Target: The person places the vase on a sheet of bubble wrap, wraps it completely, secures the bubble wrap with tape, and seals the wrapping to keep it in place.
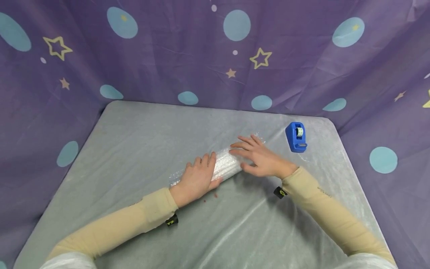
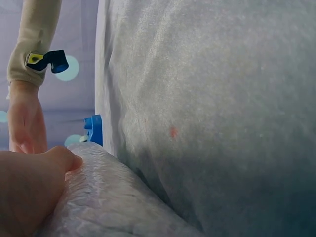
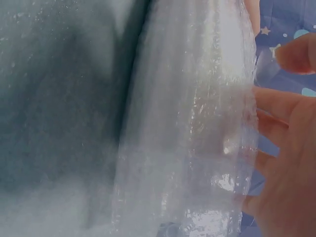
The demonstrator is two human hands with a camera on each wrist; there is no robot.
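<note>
A roll of clear bubble wrap (image 1: 226,163) lies slantwise on the grey-covered table. My left hand (image 1: 197,176) grips it near its left end, fingers over the top and thumb along the near side. The left wrist view shows that thumb (image 2: 69,159) pressed on the crinkled bubble wrap (image 2: 111,192). At the right end my right hand (image 1: 260,157) is spread over the wrap, fingers apart and thumb held away. In the right wrist view, fingers of the right hand (image 3: 291,148) reach behind the edge of the see-through bubble wrap (image 3: 182,118).
A blue tape dispenser (image 1: 297,137) with a roll of tape stands at the table's back right. Small reddish specks (image 1: 215,195) mark the table cover (image 1: 228,231) before the left hand. A purple curtain (image 1: 188,48) with stars and blue dots surrounds the back and sides.
</note>
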